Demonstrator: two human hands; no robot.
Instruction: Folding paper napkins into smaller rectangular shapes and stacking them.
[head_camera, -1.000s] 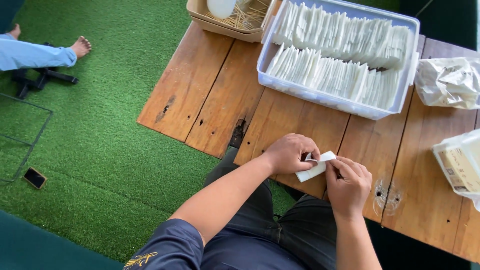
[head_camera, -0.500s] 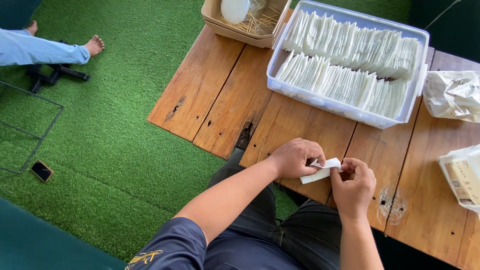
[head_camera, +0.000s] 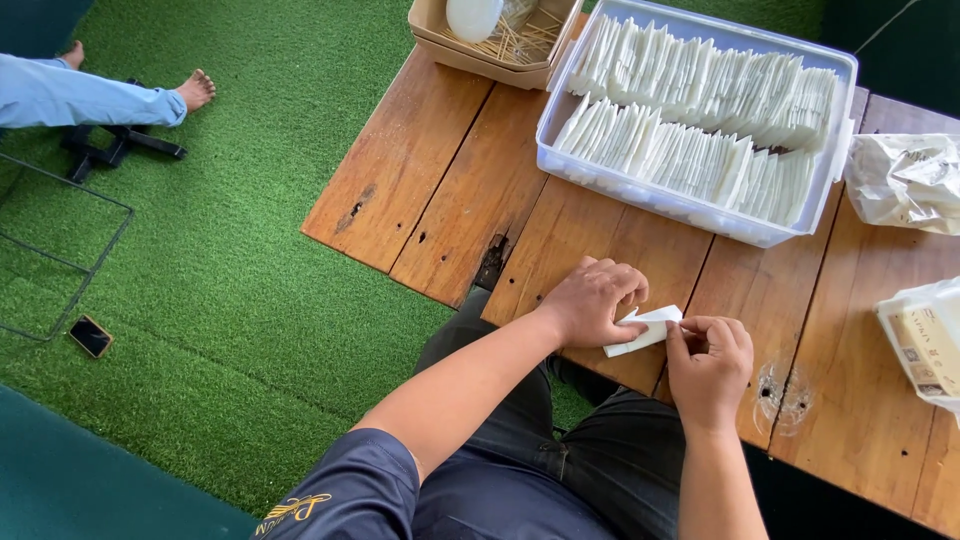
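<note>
A small folded white paper napkin (head_camera: 645, 330) lies near the front edge of the wooden table (head_camera: 450, 190). Both my hands pinch it: my left hand (head_camera: 592, 300) presses on its left end, and my right hand (head_camera: 710, 362) holds its right end between thumb and fingers. Further back stands a clear plastic bin (head_camera: 838, 130) filled with two rows of folded white napkins (head_camera: 690, 110) standing on edge.
A cardboard tray (head_camera: 495, 62) with toothpicks and a white object sits at the back left of the table. Plastic bags (head_camera: 905, 180) and a wrapped pack (head_camera: 925, 345) lie at the right. On the green turf are a phone (head_camera: 90, 336), a wire frame and another person's leg (head_camera: 90, 100).
The view has shifted slightly. My hands stay on the napkin and have worked it a little; my left fingers have spread over its left end.
</note>
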